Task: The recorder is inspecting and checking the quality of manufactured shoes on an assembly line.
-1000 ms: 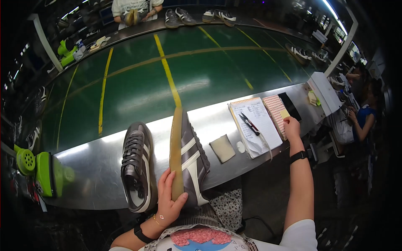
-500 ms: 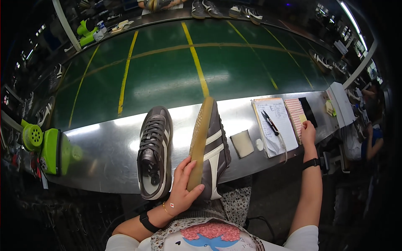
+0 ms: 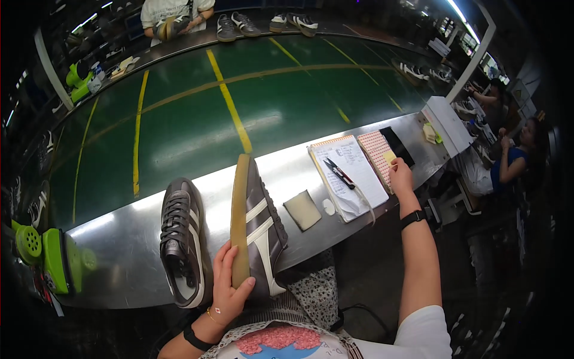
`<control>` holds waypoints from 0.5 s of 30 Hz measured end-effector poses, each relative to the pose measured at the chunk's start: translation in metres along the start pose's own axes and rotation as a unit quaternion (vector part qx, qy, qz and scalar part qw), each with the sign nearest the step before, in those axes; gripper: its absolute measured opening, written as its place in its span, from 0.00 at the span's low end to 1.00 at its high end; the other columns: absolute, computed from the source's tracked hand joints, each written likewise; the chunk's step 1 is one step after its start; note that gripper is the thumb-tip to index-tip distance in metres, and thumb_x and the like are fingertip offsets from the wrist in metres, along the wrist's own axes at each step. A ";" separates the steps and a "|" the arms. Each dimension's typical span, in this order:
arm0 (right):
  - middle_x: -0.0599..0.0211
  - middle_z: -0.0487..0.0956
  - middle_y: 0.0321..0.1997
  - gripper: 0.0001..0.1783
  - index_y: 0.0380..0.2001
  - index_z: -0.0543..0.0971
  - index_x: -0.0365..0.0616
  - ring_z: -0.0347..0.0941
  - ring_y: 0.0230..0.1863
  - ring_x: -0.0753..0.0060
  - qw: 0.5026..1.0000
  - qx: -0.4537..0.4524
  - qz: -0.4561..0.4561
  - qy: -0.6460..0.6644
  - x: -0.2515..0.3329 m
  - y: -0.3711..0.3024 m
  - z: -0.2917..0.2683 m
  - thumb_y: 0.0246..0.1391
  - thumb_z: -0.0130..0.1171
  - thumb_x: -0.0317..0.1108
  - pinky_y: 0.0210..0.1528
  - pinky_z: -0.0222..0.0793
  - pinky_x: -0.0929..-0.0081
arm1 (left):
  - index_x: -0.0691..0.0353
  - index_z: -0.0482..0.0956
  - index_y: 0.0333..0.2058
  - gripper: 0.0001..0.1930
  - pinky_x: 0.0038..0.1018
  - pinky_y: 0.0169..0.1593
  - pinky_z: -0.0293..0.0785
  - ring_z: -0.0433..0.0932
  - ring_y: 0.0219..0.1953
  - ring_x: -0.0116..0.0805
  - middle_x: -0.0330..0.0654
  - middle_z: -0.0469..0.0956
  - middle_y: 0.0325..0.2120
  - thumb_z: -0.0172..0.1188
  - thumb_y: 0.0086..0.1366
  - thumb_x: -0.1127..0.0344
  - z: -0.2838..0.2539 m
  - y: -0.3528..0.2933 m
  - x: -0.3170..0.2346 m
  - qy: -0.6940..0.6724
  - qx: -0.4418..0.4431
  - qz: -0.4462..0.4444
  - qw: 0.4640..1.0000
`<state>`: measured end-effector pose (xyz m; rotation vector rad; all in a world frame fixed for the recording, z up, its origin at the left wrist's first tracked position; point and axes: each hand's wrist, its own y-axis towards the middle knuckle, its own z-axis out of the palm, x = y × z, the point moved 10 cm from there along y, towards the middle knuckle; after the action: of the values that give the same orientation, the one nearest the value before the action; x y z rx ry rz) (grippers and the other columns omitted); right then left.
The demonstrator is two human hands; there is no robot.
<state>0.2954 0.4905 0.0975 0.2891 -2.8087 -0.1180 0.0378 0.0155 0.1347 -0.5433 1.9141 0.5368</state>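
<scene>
Left grip (image 3: 229,292): closed on the heel end of the held shoe (image 3: 261,220), thumb and fingers against the tan sole (image 3: 239,206).

Held shoe: grey with cream stripes, turned on its side, sole to the left, toe pointing away, near end at the counter's (image 3: 128,263) front edge. Whether its weight lay on the metal or in the hand could not be told. Judged light to moderate in weight; sole likely firm yet flexible and good to hold; upper smooth, softer, probably a little slick and easily creased or marked. Best hold: the heel, across the sole's edges.

Right grip (image 3: 402,177): fingertips together at a yellow slip (image 3: 389,157) on the red-patterned sheet (image 3: 372,143); whether they pinched it could not be told.

Second shoe (image 3: 183,230): upright, laced, left of the held one, toe away.

Pad (image 3: 302,211): cream, dark-edged, flat, right of the held shoe. White disc (image 3: 328,207): just beside the pad.

Notebook (image 3: 369,194): open, between disc and sheet; snips (image 3: 339,173) lying on it.

Green device (image 3: 55,260): left end of the counter.

Belt (image 3: 179,128): green, yellow-lined, beyond the counter.
</scene>
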 end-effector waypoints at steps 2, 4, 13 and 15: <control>0.63 0.75 0.42 0.13 0.41 0.75 0.51 0.72 0.45 0.57 1.000 0.000 -0.024 0.000 0.003 0.002 -0.001 0.50 0.53 0.35 0.44 0.69 0.61 | 0.68 0.59 0.57 0.34 0.36 0.61 0.51 0.55 0.60 0.50 0.54 0.54 0.58 0.57 0.52 0.60 -0.003 0.000 -0.001 0.002 -0.005 -0.001 1.000; 0.62 0.76 0.41 0.13 0.40 0.78 0.51 0.73 0.44 0.58 1.000 -0.001 -0.006 0.007 -0.002 0.000 -0.011 0.49 0.53 0.35 0.45 0.69 0.62 | 0.68 0.59 0.57 0.35 0.36 0.62 0.51 0.55 0.60 0.50 0.54 0.54 0.58 0.57 0.51 0.60 0.002 0.003 0.000 -0.011 -0.004 -0.003 1.000; 0.67 0.77 0.36 0.08 0.32 0.78 0.51 0.74 0.41 0.61 0.997 -0.005 0.012 0.071 -0.005 -0.006 0.000 0.46 0.58 0.37 0.41 0.69 0.64 | 0.66 0.57 0.59 0.33 0.37 0.63 0.47 0.54 0.60 0.47 0.51 0.57 0.57 0.56 0.56 0.63 0.001 -0.004 -0.002 0.041 0.021 0.018 0.999; 0.67 0.76 0.36 0.08 0.32 0.77 0.51 0.74 0.41 0.61 0.998 -0.010 0.016 0.065 -0.008 -0.005 -0.002 0.47 0.58 0.38 0.42 0.68 0.63 | 0.66 0.58 0.58 0.32 0.37 0.62 0.48 0.55 0.60 0.47 0.52 0.58 0.56 0.55 0.56 0.63 0.002 -0.004 -0.010 0.045 0.019 0.032 0.998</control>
<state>0.3049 0.4870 0.0967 0.2377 -2.6793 -0.1164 0.0451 0.0146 0.1432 -0.4902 2.0297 0.5237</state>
